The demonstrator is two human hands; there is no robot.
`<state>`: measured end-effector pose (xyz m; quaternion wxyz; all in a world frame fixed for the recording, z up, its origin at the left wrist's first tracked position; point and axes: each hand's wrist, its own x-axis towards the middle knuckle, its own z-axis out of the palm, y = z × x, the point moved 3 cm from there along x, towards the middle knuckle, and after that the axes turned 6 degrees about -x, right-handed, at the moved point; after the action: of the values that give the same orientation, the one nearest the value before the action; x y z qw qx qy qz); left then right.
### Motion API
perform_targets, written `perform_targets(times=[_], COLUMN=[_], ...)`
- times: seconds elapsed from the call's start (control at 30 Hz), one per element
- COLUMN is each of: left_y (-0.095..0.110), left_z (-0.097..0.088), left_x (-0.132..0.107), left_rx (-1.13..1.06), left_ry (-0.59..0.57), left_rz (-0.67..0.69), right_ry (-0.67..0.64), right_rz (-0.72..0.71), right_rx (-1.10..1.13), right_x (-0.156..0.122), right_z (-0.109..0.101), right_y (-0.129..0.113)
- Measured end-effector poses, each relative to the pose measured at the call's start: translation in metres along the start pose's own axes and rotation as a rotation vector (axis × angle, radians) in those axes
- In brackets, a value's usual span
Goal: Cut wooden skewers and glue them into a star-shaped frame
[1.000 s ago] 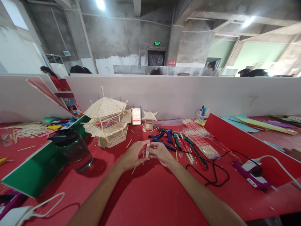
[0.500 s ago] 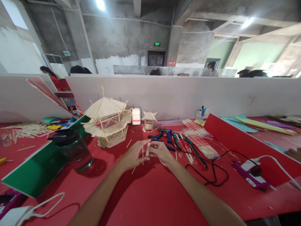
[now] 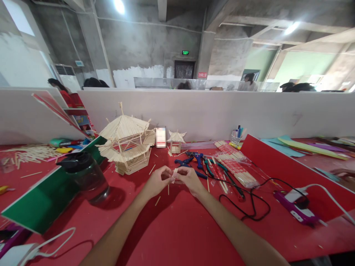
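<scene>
1. At 9 o'clock from the work, well apart: dark bottle (image 3: 90,181).
2. At 10 o'clock, closer in: large stick pavilion (image 3: 127,147), unmoved.
3. Drew in the left hand (image 3: 158,181) from a wide C-shape to a near-pinch, thumb and fingertips now at the piece's left edge; whether gripping or only touching, cannot tell.
4. Uncovered more of 1 loose stick (image 3: 168,190) at 7 o'clock, lying on the red table (image 3: 177,225).
5. Kept the small stick piece (image 3: 174,174) raised between both hands, tilted slightly towards 1 o'clock. Judging by that, moved from 1-handed holding to working with 2.
6. Holding on at 3 o'clock with the right hand (image 3: 190,179), pinched around the piece's right side.
7. At 1 to 3 o'clock, untouched: blue pliers (image 3: 183,161), then packed sticks (image 3: 238,169).
</scene>
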<state>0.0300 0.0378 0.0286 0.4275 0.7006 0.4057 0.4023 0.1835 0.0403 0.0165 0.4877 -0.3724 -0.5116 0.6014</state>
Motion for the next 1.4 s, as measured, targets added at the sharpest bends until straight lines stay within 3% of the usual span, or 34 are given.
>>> perform_targets(times=[0.1, 0.23, 0.4, 0.5, 0.67, 1.0, 1.4], left_y=[0.002, 0.003, -0.001, -0.003, -0.001, 0.0, -0.018], left_z=[-0.003, -0.024, -0.052, -0.052, -0.043, -0.037, -0.031], left_x=[0.001, 0.001, -0.008, -0.014, -0.015, -0.004, 0.0], left_rx=[0.015, 0.173, 0.66, 0.795, 0.879, 0.955, 0.903], left_ry=[-0.002, -0.017, -0.093, -0.186, -0.248, -0.133, -0.124], left_rz=[-0.013, -0.009, -0.085, -0.122, -0.082, -0.02, 0.015], right_ry=[0.014, 0.057, 0.03, -0.017, -0.135, -0.12, -0.113], right_rz=[-0.005, -0.069, -0.278, -0.355, -0.356, -0.36, -0.345], right_rx=[-0.011, -0.102, -0.645, -0.984, -1.207, -1.289, -1.299], right_x=[0.003, 0.008, 0.009, 0.006, 0.003, 0.008, 0.009], right_z=[-0.001, -0.007, -0.015, -0.013, -0.006, -0.007, -0.007], right_y=[0.006, 0.01, 0.005, 0.006, 0.012, 0.018, 0.018])
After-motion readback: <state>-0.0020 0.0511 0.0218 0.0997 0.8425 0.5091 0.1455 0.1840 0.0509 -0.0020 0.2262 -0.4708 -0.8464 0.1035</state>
